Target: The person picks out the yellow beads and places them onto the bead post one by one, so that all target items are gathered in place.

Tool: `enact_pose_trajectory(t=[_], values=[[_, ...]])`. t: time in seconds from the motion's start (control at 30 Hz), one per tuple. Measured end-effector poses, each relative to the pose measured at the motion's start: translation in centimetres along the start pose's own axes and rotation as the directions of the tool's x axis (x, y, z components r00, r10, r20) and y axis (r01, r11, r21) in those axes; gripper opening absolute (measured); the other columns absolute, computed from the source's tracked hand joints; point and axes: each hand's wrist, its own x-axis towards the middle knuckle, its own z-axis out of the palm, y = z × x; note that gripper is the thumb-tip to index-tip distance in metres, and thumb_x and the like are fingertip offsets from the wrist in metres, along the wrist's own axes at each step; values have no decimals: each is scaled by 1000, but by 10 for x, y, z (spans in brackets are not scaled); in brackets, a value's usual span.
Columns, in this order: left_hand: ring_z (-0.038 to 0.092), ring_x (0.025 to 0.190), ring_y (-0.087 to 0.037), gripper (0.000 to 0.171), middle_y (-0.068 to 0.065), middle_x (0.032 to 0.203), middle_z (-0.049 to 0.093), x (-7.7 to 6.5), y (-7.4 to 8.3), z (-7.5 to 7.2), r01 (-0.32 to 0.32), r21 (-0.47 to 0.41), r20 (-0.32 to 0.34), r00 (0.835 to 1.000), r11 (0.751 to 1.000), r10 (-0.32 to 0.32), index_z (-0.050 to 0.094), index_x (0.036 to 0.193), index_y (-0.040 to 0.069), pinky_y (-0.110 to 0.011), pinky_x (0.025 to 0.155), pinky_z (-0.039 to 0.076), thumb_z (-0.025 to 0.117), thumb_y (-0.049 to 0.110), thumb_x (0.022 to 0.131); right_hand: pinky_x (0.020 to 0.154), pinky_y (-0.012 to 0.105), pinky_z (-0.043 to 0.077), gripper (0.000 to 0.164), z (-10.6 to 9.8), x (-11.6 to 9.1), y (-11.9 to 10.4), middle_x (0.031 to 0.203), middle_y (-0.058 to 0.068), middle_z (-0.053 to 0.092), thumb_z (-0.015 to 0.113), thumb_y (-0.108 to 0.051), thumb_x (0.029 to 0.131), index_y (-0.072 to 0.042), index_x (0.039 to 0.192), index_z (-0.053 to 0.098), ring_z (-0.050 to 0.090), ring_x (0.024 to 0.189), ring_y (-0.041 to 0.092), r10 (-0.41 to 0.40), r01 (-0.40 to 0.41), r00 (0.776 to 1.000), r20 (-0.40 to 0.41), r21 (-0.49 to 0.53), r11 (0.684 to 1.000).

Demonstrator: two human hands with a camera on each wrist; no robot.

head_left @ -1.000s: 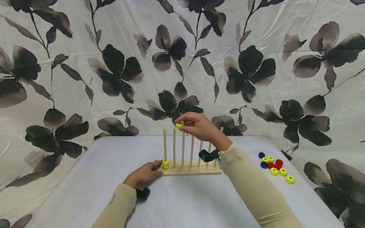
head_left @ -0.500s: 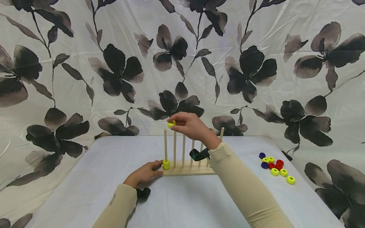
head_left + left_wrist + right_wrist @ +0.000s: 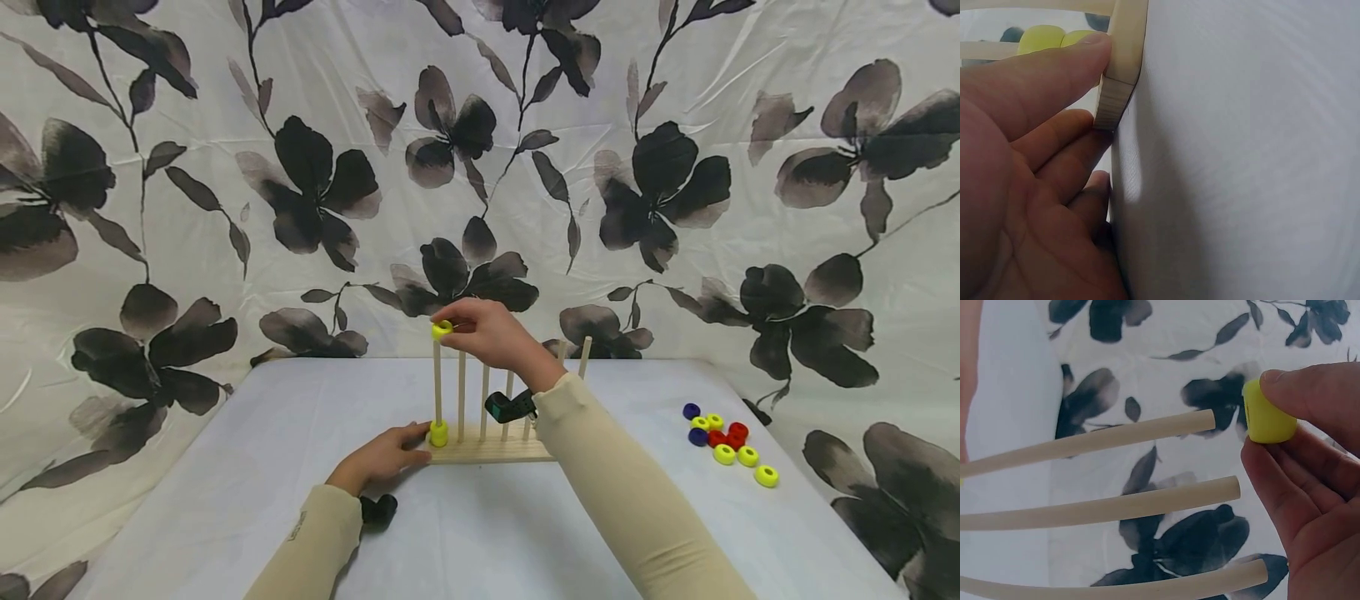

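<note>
In the head view my right hand [image 3: 491, 336] pinches a yellow bead [image 3: 442, 330] between thumb and fingers, at the top of the leftmost peg [image 3: 438, 379]. The right wrist view shows this bead [image 3: 1269, 415] a little apart from the peg tips, its hole facing them. Yellow beads [image 3: 438, 434] sit stacked at the foot of that leftmost peg. My left hand [image 3: 382, 458] grips the left end of the wooden peg stand [image 3: 487, 452]. Seen from the left wrist, the thumb [image 3: 1054, 78] and fingers lie against the end of its base [image 3: 1116, 94].
Loose yellow beads [image 3: 767, 476], red beads [image 3: 738, 432] and blue beads [image 3: 698, 437] lie at the right side of the white table [image 3: 300, 400]. More upright pegs [image 3: 461, 392] stand along the base. A floral cloth [image 3: 525, 200] hangs behind the table.
My right hand has moved left with the yellow bead, from above the middle-left pegs to the top of the leftmost peg. My left hand stays at the stand's end.
</note>
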Motion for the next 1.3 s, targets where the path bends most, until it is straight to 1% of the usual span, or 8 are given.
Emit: enact_pose_trajectory(t=[0.1,0.33,0.47,0.6,0.73,0.93,1.1,1.3], values=[[22,147,-39,67,-13,157,33,0,1,0,-3,-2,-1,1000,1000,3,41,148,25,-65,115,20,68,38,89,92,23,54,30,1,3,1,124,3,65,66,-14,92,-14,122,66,64,114,15,22,-22,1000,5,-15,1000],[23,147,-39,66,-12,156,35,0,2,0,-3,-4,2,1000,1000,3,42,148,24,-64,115,20,68,37,89,89,24,56,32,4,7,3,122,4,67,68,-15,91,-13,122,66,65,112,16,76,-75,997,34,-9,997],[24,147,-39,66,-12,156,35,2,0,1,-7,-3,0,1000,1000,7,42,148,23,-64,115,21,68,37,89,88,24,56,32,6,9,3,122,3,68,68,-17,90,-14,122,67,66,111,15,83,-81,996,36,-46,996],[24,147,-38,68,-11,156,37,3,-1,1,-5,-7,-1,1000,1000,5,42,148,24,-64,115,21,69,39,88,85,23,56,31,6,12,2,118,2,70,68,-19,91,-16,122,67,67,106,12,93,-88,995,40,-101,991],[24,147,-38,68,-10,156,37,3,0,1,0,-12,1,1000,1000,0,42,148,25,-65,114,21,69,40,87,83,23,56,31,6,13,1,115,2,71,67,-20,91,-15,122,68,67,102,11,103,-95,993,53,-133,987],[24,147,-38,69,-10,157,35,4,-1,1,8,-13,7,1000,1000,-8,42,148,25,-66,114,21,69,41,87,85,25,55,31,6,14,-1,115,3,71,67,-20,91,-13,121,68,67,102,12,107,-94,991,74,-167,981],[24,147,-38,69,-11,157,34,4,-1,1,12,-11,10,1000,1000,-12,42,148,25,-65,115,21,69,41,87,86,26,55,30,6,14,-3,115,2,71,68,-20,91,-14,120,69,67,102,12,120,-103,990,79,-195,975],[23,147,-39,68,-12,157,33,4,-1,1,10,-13,7,1000,1000,-10,42,148,25,-65,115,20,69,40,88,86,26,55,30,7,14,-2,115,2,71,69,-20,90,-15,120,69,67,102,12,130,-112,988,82,-197,974]])
